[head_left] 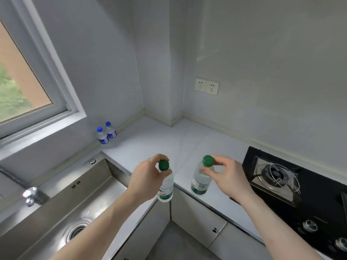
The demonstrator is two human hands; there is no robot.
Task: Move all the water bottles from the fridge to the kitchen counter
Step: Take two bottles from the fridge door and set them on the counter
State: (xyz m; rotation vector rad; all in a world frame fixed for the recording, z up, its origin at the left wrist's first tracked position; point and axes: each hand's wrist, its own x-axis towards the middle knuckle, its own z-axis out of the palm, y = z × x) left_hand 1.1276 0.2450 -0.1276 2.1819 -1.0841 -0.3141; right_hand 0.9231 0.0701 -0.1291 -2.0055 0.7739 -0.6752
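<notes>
**Two green-capped bottles at the counter edge**

I see my left hand (148,177) pinching the neck of a green-capped bottle (166,186) just under its cap, fingers curled round it. Its base looks to be at the counter (154,139) edge by the sink (62,207); I cannot tell whether it touches down. My right hand (227,175) grasps a second green bottle (201,182) at the neck, thumb and fingers closed around it, and that bottle stands upright on the counter near the front edge, beside the stove (293,186). Two blue-capped bottles (106,133) stand together, touching, at the back of the counter below the window (28,81). A double socket (207,86) sits on the wall.
</notes>
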